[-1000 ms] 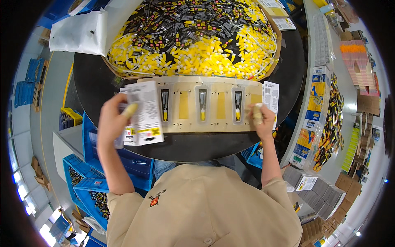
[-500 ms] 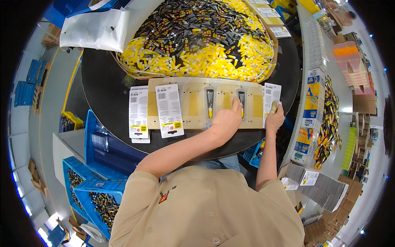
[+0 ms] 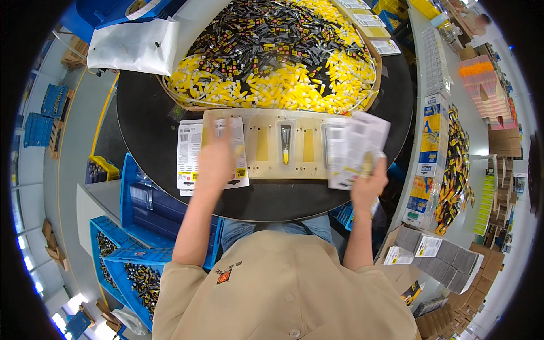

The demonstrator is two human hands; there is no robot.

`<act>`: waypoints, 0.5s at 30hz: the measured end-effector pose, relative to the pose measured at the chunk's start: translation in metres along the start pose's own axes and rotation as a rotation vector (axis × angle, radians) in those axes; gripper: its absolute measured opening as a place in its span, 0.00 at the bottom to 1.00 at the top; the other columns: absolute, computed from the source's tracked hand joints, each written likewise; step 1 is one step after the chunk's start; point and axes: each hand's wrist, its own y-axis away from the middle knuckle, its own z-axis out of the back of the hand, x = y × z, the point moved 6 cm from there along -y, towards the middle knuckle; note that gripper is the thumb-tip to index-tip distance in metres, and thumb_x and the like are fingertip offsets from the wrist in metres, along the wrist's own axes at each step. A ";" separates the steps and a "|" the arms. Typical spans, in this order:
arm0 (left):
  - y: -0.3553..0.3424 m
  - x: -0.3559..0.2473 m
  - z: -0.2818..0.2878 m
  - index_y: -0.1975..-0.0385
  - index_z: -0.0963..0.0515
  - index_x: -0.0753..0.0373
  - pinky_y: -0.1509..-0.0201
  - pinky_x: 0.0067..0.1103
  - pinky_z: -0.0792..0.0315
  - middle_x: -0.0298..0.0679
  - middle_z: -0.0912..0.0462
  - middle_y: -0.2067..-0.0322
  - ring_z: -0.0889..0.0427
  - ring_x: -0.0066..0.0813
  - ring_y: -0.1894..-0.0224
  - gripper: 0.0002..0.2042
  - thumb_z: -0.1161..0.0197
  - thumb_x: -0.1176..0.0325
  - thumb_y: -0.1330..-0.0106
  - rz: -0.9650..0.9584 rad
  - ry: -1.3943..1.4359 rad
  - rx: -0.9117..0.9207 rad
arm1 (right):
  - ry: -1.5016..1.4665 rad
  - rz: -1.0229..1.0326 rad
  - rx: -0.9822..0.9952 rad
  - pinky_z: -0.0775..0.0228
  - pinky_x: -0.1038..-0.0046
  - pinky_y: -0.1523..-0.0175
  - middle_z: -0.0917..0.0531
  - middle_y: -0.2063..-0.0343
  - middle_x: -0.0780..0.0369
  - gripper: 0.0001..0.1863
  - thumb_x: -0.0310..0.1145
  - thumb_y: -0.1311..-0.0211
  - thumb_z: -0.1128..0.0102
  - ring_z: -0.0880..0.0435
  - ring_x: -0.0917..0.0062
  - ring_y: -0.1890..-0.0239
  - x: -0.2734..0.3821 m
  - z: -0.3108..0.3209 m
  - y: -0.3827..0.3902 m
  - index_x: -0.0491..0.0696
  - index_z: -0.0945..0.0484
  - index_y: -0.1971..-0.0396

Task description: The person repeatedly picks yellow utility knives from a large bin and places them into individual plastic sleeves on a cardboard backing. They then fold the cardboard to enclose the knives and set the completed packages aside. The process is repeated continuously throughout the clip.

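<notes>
My left hand (image 3: 215,161), smeared by motion, is over a white printed backing card (image 3: 242,173) lying on the left part of a pale jig board (image 3: 263,171). Its fingers cannot be made out clearly. My right hand (image 3: 371,187) grips white backing cards (image 3: 367,133) by their lower right edge, over the board's right end; they are blurred too. Midway along the board a clear blister (image 3: 285,148) holds a small black tube with a yellow tip. The edge of another blister (image 3: 326,144) shows beside the held cards, which hide the rest.
Beyond the board, a wide tray (image 3: 374,93) is heaped with black tubes and yellow caps. More white cards (image 3: 186,147) lie left of the board on the black round table (image 3: 266,204). Blue crates (image 3: 127,198) stand at the lower left, a shelf with packed goods at right.
My left hand has moved left from the right-hand blister to the card on the board's left. My right hand has brought cards leftward over that blister.
</notes>
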 end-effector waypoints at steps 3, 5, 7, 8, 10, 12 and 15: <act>0.006 0.032 0.001 0.35 0.37 0.61 0.56 0.33 0.20 0.61 0.39 0.35 0.18 0.55 0.55 0.37 0.29 0.61 0.46 0.023 -0.075 0.045 | -0.085 -0.008 0.185 0.33 0.56 0.46 0.20 0.59 0.41 0.26 0.21 0.45 0.49 0.24 0.41 0.52 0.034 -0.068 0.019 0.38 0.32 0.44; 0.011 0.024 -0.005 0.36 0.35 0.58 0.54 0.34 0.22 0.53 0.40 0.33 0.20 0.54 0.52 0.36 0.29 0.63 0.46 -0.056 -0.046 0.030 | -0.110 -0.144 0.256 0.34 0.63 0.42 0.22 0.51 0.43 0.20 0.30 0.31 0.50 0.24 0.48 0.46 0.038 -0.099 0.026 0.40 0.32 0.41; 0.012 0.012 -0.010 0.36 0.34 0.55 0.52 0.35 0.22 0.48 0.40 0.32 0.21 0.52 0.50 0.35 0.29 0.64 0.46 -0.122 -0.062 0.035 | -0.154 0.003 0.223 0.36 0.66 0.38 0.24 0.45 0.45 0.23 0.27 0.32 0.51 0.26 0.53 0.40 0.044 -0.099 0.020 0.41 0.33 0.38; 0.010 0.006 -0.011 0.36 0.34 0.54 0.52 0.35 0.22 0.46 0.39 0.32 0.21 0.52 0.50 0.35 0.29 0.65 0.47 -0.161 -0.096 0.035 | -0.127 0.004 0.192 0.37 0.67 0.37 0.25 0.44 0.47 0.24 0.25 0.33 0.52 0.28 0.54 0.39 0.040 -0.091 0.018 0.42 0.33 0.37; 0.002 0.003 -0.013 0.36 0.33 0.53 0.54 0.35 0.22 0.42 0.40 0.31 0.20 0.50 0.50 0.34 0.30 0.65 0.45 -0.182 -0.140 0.063 | -0.078 0.043 0.187 0.37 0.71 0.37 0.23 0.45 0.50 0.27 0.18 0.39 0.53 0.26 0.57 0.40 0.028 -0.070 0.011 0.45 0.31 0.37; -0.007 0.009 -0.018 0.36 0.33 0.54 0.55 0.35 0.22 0.42 0.42 0.30 0.19 0.50 0.52 0.32 0.32 0.65 0.43 -0.128 -0.121 0.174 | 0.295 -0.042 0.265 0.49 0.57 0.31 0.29 0.41 0.52 0.30 0.20 0.45 0.47 0.36 0.53 0.35 0.010 -0.062 0.017 0.46 0.30 0.38; -0.019 0.010 -0.021 0.37 0.33 0.55 0.57 0.35 0.22 0.43 0.44 0.29 0.18 0.51 0.54 0.29 0.34 0.64 0.40 -0.079 -0.157 0.252 | 0.665 0.116 0.393 0.68 0.41 0.29 0.42 0.32 0.51 0.33 0.27 0.43 0.44 0.51 0.47 0.29 0.008 -0.079 0.033 0.47 0.35 0.34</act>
